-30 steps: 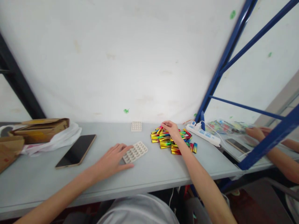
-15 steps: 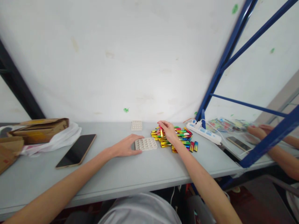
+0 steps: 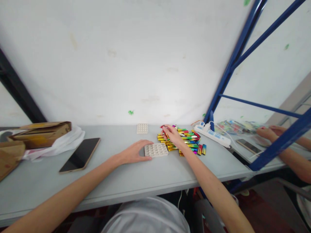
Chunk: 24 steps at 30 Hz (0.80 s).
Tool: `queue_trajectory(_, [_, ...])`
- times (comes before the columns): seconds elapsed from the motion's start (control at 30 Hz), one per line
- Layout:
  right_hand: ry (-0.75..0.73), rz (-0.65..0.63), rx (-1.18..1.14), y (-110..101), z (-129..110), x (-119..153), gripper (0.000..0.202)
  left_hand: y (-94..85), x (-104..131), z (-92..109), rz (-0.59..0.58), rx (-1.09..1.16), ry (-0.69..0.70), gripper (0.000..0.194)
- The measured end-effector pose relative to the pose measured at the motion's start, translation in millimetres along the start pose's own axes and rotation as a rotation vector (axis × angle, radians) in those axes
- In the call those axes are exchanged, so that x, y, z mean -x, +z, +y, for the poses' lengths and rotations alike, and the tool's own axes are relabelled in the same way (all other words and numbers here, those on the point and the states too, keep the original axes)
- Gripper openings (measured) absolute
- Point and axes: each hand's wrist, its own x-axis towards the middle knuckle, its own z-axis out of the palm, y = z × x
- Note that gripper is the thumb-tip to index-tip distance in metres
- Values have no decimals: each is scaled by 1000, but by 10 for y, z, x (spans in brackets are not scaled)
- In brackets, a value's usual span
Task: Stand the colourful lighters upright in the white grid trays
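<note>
My left hand (image 3: 137,152) spans the left end of a small white tray with rows of round hollows (image 3: 156,150), its fingertips at the far edge and its thumb at the near edge. My right hand (image 3: 173,134) is closed in a pinch on a shiny red and gold tube (image 3: 165,132), partly covered by the fingers. Both the hand and the tube are above the left side of a heap of shiny metallic tubes (image 3: 194,140) in gold, green, red and blue. A second white tray (image 3: 142,128) lies near the wall.
A phone (image 3: 80,154) lies left of my left arm. Farther left are a cardboard box (image 3: 46,132) and a white plastic bag (image 3: 73,142). A power strip (image 3: 213,136) and blue metal frame (image 3: 224,77) stand to the right. Another person's arms (image 3: 289,152) show beyond the frame.
My left hand and the near tray have shifted slightly right. My right hand has turned the red and gold tube and moved slightly left with it.
</note>
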Motion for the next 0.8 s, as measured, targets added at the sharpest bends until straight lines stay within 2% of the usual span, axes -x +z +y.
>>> queue_trajectory(0.17, [99, -32, -33, 100, -61, 59, 48, 135, -65, 81, 11, 0, 8, 70])
queue_trajectory(0.37, [175, 46, -34, 191, -105, 66, 63, 155, -61, 69, 47, -57, -46, 89])
queue_trajectory(0.47, [212, 95, -14, 228, -84, 64, 63, 143, -18, 44, 55, -107, -98, 95])
queue_trajectory(0.6, [228, 151, 1, 265, -91, 85, 56, 145, 35, 4, 74, -133, -120, 91])
queue_trajectory(0.8, [235, 142, -19, 267, -139, 83, 54, 179, 39, -75, 104, -121, -98, 82])
